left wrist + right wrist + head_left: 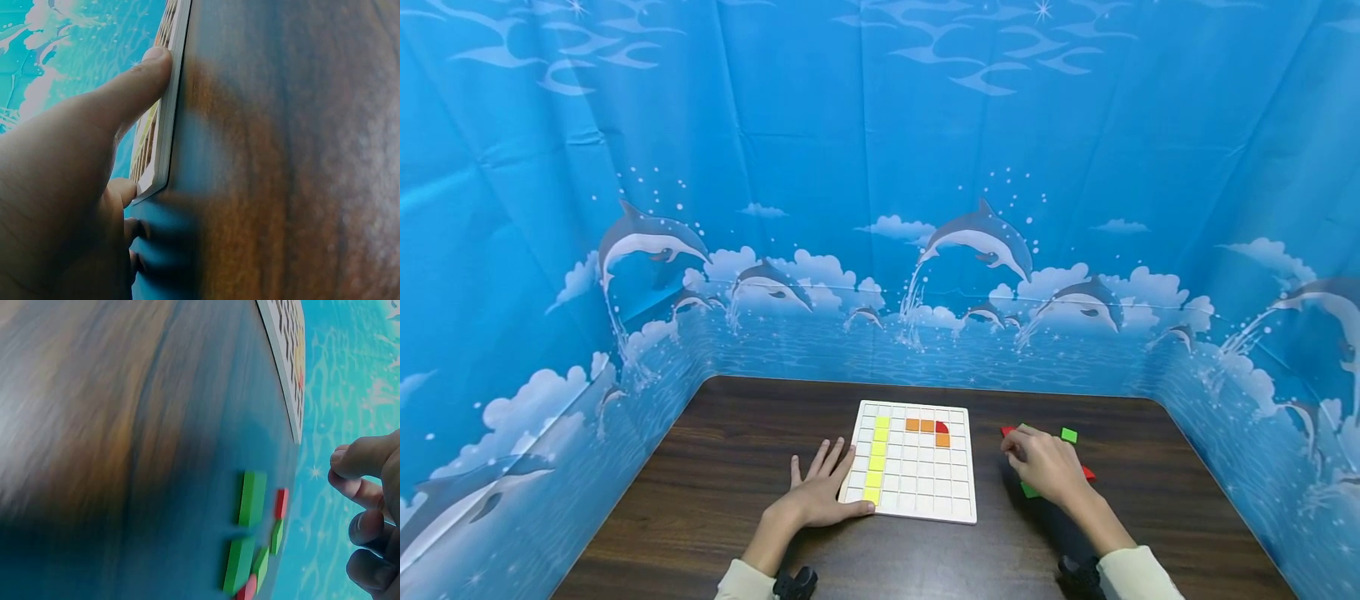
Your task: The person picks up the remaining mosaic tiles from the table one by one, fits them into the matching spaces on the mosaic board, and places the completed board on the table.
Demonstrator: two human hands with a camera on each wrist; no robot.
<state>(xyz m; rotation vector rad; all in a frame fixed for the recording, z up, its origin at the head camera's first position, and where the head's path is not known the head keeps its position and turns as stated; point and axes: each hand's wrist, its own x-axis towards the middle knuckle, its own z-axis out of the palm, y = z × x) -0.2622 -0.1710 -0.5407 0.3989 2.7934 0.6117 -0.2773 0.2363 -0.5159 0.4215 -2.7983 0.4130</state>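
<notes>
A white gridded board (917, 502) lies on the table, with a column of yellow squares (877, 454) on its left side. Near its top right are several orange squares (912, 425) and a red rounded piece (941, 427). My left hand (816, 496) is spread at the board's lower left corner, its thumb (147, 72) resting on the near edge. To the right of the board my right hand (1048, 467) hovers over loose pieces, thumb and index fingertips brought together, other fingers curled. Nothing shows between those fingertips in the right wrist view.
Green blocks (252, 499) and red pieces (282, 503) lie scattered beneath and around the right hand. One green square (1069, 435) sits farther back. A blue dolphin-printed curtain (865, 208) encloses the dark wooden table (715, 467) on its back and sides.
</notes>
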